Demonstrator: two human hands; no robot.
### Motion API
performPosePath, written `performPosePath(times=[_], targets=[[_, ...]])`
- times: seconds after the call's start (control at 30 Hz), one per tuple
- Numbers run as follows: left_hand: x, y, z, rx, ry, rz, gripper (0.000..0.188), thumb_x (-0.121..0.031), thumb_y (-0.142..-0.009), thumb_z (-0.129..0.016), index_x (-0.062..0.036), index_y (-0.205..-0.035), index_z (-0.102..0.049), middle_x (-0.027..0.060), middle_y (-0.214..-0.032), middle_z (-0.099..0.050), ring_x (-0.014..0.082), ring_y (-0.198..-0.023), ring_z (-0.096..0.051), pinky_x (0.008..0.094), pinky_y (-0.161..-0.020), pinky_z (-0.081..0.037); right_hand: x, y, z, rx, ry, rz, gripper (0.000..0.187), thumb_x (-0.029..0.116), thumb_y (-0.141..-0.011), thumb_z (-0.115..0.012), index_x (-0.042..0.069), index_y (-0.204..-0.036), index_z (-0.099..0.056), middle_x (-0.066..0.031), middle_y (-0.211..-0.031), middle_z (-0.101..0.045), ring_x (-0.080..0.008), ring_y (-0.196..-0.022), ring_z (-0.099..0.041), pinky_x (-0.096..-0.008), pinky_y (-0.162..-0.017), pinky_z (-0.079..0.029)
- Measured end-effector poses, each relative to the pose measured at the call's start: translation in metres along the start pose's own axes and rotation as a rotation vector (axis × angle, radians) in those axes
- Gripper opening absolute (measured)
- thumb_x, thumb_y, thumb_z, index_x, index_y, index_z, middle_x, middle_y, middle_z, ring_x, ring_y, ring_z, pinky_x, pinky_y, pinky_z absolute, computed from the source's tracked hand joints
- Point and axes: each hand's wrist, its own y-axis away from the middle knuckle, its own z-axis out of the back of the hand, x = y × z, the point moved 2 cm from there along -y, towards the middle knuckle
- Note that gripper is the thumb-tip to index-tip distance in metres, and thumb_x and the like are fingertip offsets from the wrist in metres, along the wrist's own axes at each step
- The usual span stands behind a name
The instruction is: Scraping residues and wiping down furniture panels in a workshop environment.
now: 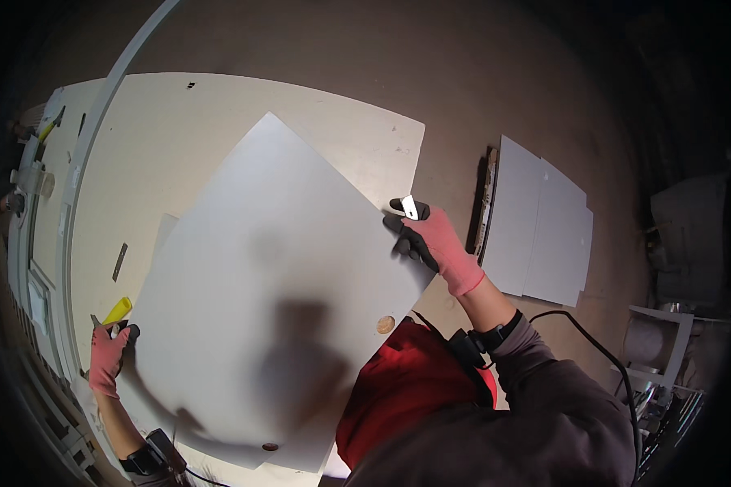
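A large pale grey sheet (244, 235) lies at an angle over the table, with my shadow across it. My right hand (439, 243), in a pink glove with black fingers, is at the sheet's right edge. Between its fingers sticks up a small white piece (410, 209) with a dark hole; its kind is unclear. At the sheet's left edge is my left hand (110, 357), gloved alike and closed. A yellow-handled tool (118, 309) juts from its fingers; the tool's working end is mostly hidden.
Under the sheet is a cream table (154, 130) with a flat metal strip (120, 262) on it. A long pale rail (89, 154) runs along the left. More grey panels (536, 223) are stacked at the right. A round brownish disc (386, 325) shows near the sheet's lower right edge.
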Motion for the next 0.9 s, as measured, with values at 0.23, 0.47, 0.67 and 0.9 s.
performPosePath(times=[0.23,0.47,0.67,0.9], targets=[[0.021,-0.002,-0.057,0.074,-0.112,0.100,0.036,-0.021,-0.079,-0.070,0.0072,-0.099,-0.059,0.0065,-0.079,-0.059,0.0121,-0.066,-0.051,0.0277,-0.060,-0.043,0.014,0.021,0.094,-0.126,0.126,0.143,0.041,0.021,-0.088,-0.053,-0.003,-0.122,-0.048,-0.0114,-0.092,-0.067,-0.0099,-0.050,-0.055,-0.0200,-0.041,-0.037],[-0.036,0.032,-0.018,-0.215,0.041,-0.075,0.046,-0.028,-0.086,-0.059,0.0040,-0.118,-0.055,0.0088,-0.092,-0.063,0.0123,-0.077,-0.058,0.0235,-0.072,-0.046,-0.046,0.078,0.124,-0.101,0.087,-0.083,0.043,0.040,-0.094,-0.043,0.000,-0.109,-0.051,-0.0082,-0.079,-0.062,-0.0092,-0.045,-0.053,-0.0194,-0.037,-0.035],[-0.235,0.122,-0.206,0.299,0.552,-0.201,0.067,-0.055,-0.085,-0.051,0.0019,-0.120,-0.051,0.0060,-0.089,-0.061,0.0106,-0.074,-0.050,0.0202,-0.068,-0.038,-0.100,0.053,0.116,0.003,0.025,-0.077,0.037,0.035,-0.097,-0.040,0.001,-0.104,-0.052,-0.0033,-0.069,-0.057,-0.0072,-0.042,-0.047,-0.0198,-0.038,-0.033],[-0.279,0.151,-0.384,0.604,1.063,-0.214,0.054,-0.038,-0.086,-0.053,0.0020,-0.121,-0.046,0.0104,-0.109,-0.056,0.0168,-0.093,-0.052,0.0287,-0.082,-0.043,-0.115,0.024,0.124,0.165,0.004,-0.144,0.025,0.011,-0.092,-0.035,0.003,-0.113,-0.048,-0.0054,-0.074,-0.056,-0.0096,-0.053,-0.049,-0.0227,-0.048,-0.039]])
